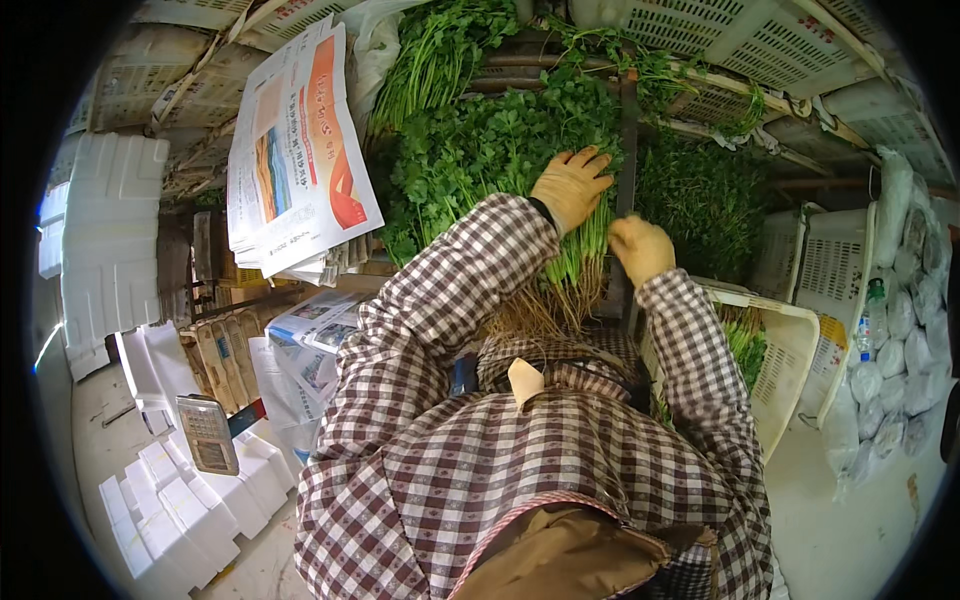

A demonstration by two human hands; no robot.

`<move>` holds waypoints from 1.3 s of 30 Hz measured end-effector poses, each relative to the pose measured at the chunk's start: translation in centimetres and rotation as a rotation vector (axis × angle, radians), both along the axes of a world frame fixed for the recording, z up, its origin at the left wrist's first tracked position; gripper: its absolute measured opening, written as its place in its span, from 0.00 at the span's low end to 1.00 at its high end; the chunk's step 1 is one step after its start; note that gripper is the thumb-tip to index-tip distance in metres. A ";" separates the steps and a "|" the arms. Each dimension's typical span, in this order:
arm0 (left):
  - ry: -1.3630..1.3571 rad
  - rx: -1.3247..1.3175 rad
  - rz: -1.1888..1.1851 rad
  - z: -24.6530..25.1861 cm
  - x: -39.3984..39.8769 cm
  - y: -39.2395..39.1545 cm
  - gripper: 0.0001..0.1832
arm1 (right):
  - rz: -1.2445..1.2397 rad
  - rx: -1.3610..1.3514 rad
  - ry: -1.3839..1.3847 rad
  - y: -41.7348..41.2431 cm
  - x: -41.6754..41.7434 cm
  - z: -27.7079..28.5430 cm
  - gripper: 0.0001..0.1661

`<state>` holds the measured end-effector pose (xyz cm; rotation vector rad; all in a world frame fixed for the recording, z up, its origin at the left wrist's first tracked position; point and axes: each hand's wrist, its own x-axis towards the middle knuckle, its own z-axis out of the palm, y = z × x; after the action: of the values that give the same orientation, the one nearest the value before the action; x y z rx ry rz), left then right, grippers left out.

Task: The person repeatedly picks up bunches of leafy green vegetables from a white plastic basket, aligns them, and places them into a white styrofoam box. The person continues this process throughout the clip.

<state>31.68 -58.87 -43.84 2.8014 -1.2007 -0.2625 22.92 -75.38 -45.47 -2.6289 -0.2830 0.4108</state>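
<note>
A thick heap of leafy green herbs that look like coriander lies before me, leaves away from me and brown roots towards my lap. My left hand, in a thin yellowish glove, rests on top of the stems at the heap's right side, fingers somewhat apart. Just to the right, across a dark upright-looking bar, my gloved right hand is curled close to the stem edge. It is slightly blurred, and whether its fingertips pinch anything is hidden.
Stacked newspapers lie left of the heap. More greens sit beyond the bar, and a white plastic crate holds bundles at my right. White foam boxes, a calculator-like device and a bag of bottles stand around.
</note>
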 end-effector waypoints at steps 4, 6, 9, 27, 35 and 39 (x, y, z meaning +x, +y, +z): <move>0.032 -0.001 -0.022 -1.1 0.2 0.8 0.19 | 0.152 0.349 0.664 -2.4 -5.8 3.5 0.09; 0.041 -0.003 -0.023 -1.1 0.5 0.7 0.19 | 0.084 0.595 0.889 -3.5 -6.0 5.4 0.11; 0.088 0.009 -0.005 -1.0 0.3 0.5 0.19 | -0.283 0.358 0.448 -3.3 -1.3 4.3 0.20; 0.164 -0.082 0.040 -2.3 0.8 0.9 0.19 | -0.024 -0.079 0.190 0.0 -4.9 -0.7 0.14; 0.325 -0.264 0.107 -2.4 1.3 1.2 0.18 | -0.523 0.025 -0.143 -6.9 -2.8 1.6 0.24; 0.704 -0.598 0.192 -3.5 3.2 2.1 0.20 | -0.076 -0.092 -0.068 4.7 1.0 3.7 0.14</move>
<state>34.92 -56.75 -47.30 2.0114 -0.6840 -0.6697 23.92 -70.67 -41.73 -2.7380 -0.1895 0.3169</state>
